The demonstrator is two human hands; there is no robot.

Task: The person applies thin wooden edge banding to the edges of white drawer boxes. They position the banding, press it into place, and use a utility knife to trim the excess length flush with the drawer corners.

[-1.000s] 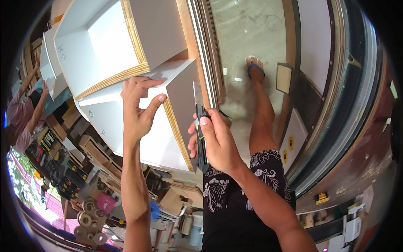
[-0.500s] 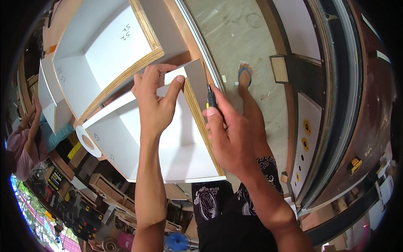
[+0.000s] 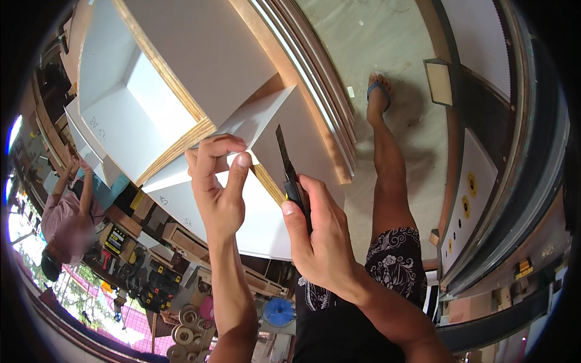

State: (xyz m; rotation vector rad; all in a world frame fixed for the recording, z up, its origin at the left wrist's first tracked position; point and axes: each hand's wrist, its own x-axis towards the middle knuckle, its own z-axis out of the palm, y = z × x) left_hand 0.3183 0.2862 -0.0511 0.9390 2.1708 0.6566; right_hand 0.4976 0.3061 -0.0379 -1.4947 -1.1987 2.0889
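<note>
Laminate sheet: a thin white sheet (image 3: pixel 254 124) lay against the plywood edge of a white box panel (image 3: pixel 242 212), its corner lifted clear, probably so the blade could work along that edge.
Left hand: the left hand (image 3: pixel 219 193) pinched the sheet's lower edge between thumb and forefinger, holding it taut; the sheet ran off toward 1 o'clock from those fingers.
Right hand: the right hand (image 3: pixel 321 242) was closed around a utility knife (image 3: pixel 289 172), forefinger along its spine for control.
Knife: the blade pointed to 12 o'clock, its tip near the sheet's right edge; contact could not be told.
Plywood edge: the raw strip (image 3: pixel 269 184) ran between the two hands.
Surroundings: another white box (image 3: pixel 121 115) sat at 10 o'clock of the left hand.
</note>
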